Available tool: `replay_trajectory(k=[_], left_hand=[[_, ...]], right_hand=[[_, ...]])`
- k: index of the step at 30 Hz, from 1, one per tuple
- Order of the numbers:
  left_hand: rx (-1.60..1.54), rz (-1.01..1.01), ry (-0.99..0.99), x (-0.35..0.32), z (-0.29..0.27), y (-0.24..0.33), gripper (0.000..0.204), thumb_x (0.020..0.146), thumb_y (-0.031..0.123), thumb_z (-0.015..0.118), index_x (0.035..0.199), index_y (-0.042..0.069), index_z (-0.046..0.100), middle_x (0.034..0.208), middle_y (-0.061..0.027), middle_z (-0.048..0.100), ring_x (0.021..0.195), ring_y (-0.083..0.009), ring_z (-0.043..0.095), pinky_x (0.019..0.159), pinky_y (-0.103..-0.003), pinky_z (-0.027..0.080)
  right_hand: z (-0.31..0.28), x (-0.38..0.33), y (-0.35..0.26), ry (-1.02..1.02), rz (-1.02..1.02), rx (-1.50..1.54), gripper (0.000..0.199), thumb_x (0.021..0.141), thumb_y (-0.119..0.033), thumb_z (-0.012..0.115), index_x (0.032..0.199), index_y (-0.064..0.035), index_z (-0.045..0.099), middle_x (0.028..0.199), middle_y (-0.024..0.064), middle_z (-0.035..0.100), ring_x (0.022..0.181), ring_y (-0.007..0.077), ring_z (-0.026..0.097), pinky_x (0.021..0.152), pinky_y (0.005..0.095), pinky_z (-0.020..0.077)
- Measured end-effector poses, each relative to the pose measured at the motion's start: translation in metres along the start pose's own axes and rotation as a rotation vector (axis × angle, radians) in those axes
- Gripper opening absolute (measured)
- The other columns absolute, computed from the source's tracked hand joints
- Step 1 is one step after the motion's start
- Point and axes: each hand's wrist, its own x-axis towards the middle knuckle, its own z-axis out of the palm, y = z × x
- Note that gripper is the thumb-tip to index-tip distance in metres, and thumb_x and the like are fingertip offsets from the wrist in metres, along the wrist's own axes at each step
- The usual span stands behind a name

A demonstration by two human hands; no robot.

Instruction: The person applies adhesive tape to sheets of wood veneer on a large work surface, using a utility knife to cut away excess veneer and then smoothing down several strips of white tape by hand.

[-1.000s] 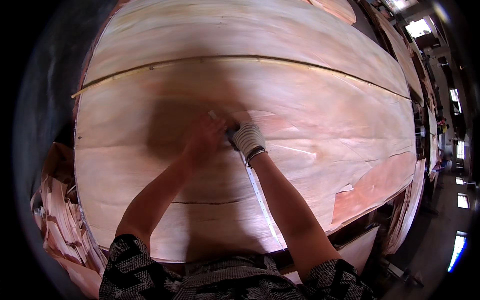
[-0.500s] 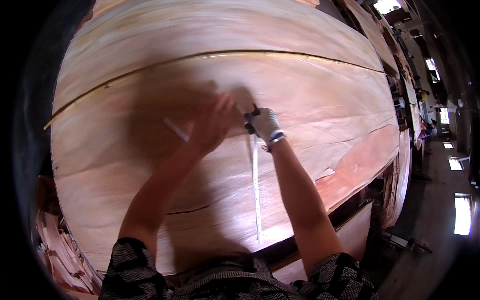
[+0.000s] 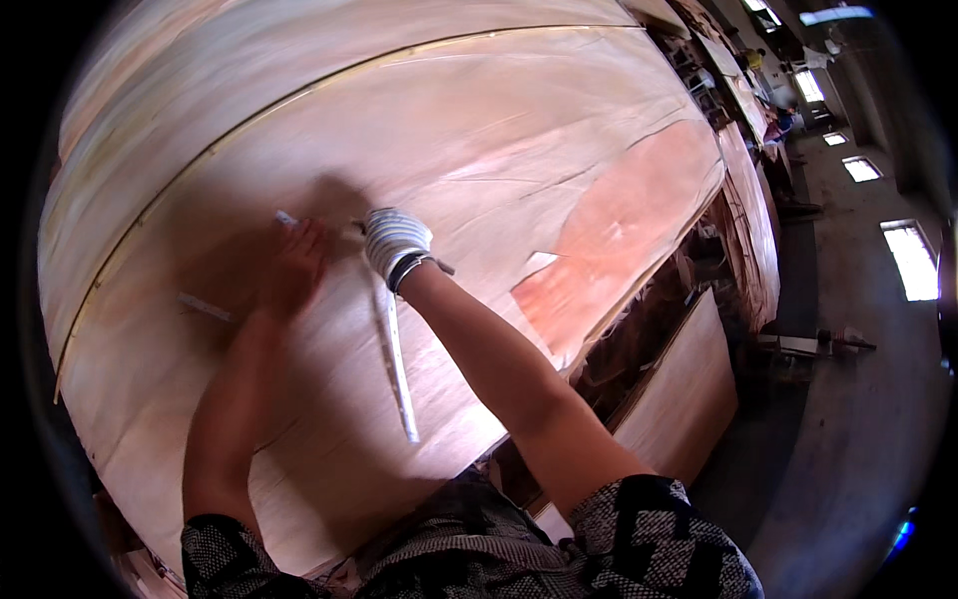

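Note:
A large sheet of pale wood veneer [image 3: 479, 110] lies under both my hands. My bare left hand [image 3: 292, 268] rests on it with fingers extended, the fingertips at a short piece of white tape [image 3: 286, 218]. To its right, my right hand [image 3: 397, 243], in a striped white glove, is closed around a small dark tool, mostly hidden by the glove. From below that hand a long white perforated tape strip [image 3: 399, 369] trails toward me. Another short tape piece [image 3: 205, 306] is stuck on the veneer left of my left hand.
A long thin yellowish strip [image 3: 235, 135] curves across the veneer beyond my hands. At the right lies a redder veneer patch [image 3: 619, 220] with a torn edge. Veneer stacks [image 3: 743, 220] and a leaning board [image 3: 684, 389] stand past the right edge, beside a floor [image 3: 828, 429].
The view has swung right, so the sheet appears shifted left and turned. My left fingertips now rest at a short tape piece; the right hand stays closed, with the tape strip still trailing.

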Motion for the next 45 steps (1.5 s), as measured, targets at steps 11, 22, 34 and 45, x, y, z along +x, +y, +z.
replay_trajectory(k=[11,22,34,45], left_hand=[[-0.190,-0.245,0.081,0.060,-0.006,0.243,0.036,0.075,0.022,0.061,0.105,0.004,0.057,0.122,-0.0106,0.047,0.116,-0.0264,0.041,0.100,-0.047,0.026],[0.011,-0.629,0.281,0.147,0.072,0.292,0.042,0.080,0.019,0.054,0.120,0.006,0.047,0.132,-0.0113,0.038,0.124,-0.0296,0.031,0.103,-0.047,0.022],[-0.317,-0.495,0.161,0.187,0.088,0.307,0.045,0.080,0.003,0.049,0.124,0.007,0.043,0.135,-0.0110,0.034,0.126,-0.0301,0.028,0.103,-0.039,0.027],[-0.126,-0.324,-0.108,0.231,0.092,0.353,0.046,0.076,0.011,0.055,0.120,0.003,0.045,0.128,-0.0136,0.042,0.121,-0.0272,0.037,0.103,-0.044,0.024]], right_hand=[[-0.111,-0.282,0.185,-0.390,0.378,1.246,0.016,0.084,-0.014,0.056,0.093,-0.0007,0.058,0.077,0.0048,0.062,0.059,0.0074,0.055,0.049,0.0193,0.0430],[-0.217,-0.294,0.388,-0.048,0.558,1.125,0.016,0.082,-0.016,0.060,0.091,-0.0032,0.058,0.074,0.0035,0.063,0.050,0.0056,0.050,0.043,0.0178,0.0373],[-0.155,-0.044,0.370,-0.415,0.249,0.631,0.018,0.078,-0.014,0.057,0.089,0.0007,0.058,0.073,0.0116,0.063,0.058,0.0202,0.060,0.049,0.0310,0.0489],[-0.151,-0.020,0.416,-0.276,-0.128,0.029,0.025,0.079,-0.028,0.058,0.082,-0.0036,0.056,0.072,0.0159,0.062,0.064,0.0287,0.060,0.056,0.0379,0.0465]])
